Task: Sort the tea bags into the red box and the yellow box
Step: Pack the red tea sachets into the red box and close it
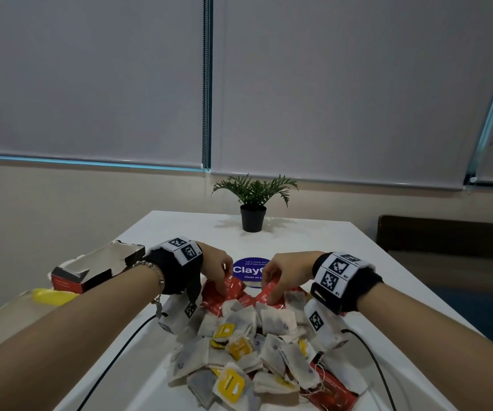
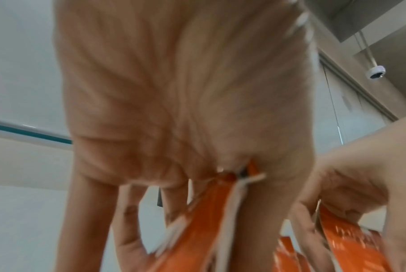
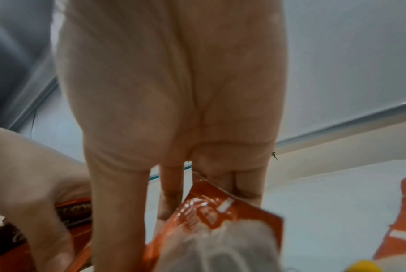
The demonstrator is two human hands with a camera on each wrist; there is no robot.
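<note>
The left hand (image 1: 215, 269) pinches a glossy red foil tea sachet (image 1: 229, 287) at the pile's far edge; the right hand (image 1: 280, 274) pinches another red foil sachet (image 1: 269, 296). Strings could snag neighbouring white paper tea bags (image 1: 277, 320), dragging strays toward the open red cardboard box (image 1: 91, 269) far left.

- The yellow box (image 1: 52, 296) at the table's left edge is mostly hidden behind the left forearm; only a yellow strip shows.
- The round blue sticker (image 1: 249, 269) is partly covered by both hands, its lettering cut short.
- The left hand (image 1: 217, 269) hides its fingertips among the red sachets (image 1: 230, 287); the left wrist view is smeared by blur.
- The right hand (image 1: 283, 272) covers the top of a red sachet (image 3: 222, 208); its print is unreadable.
- The pile of tea bags (image 1: 269, 351) runs off the head view's bottom edge.
</note>
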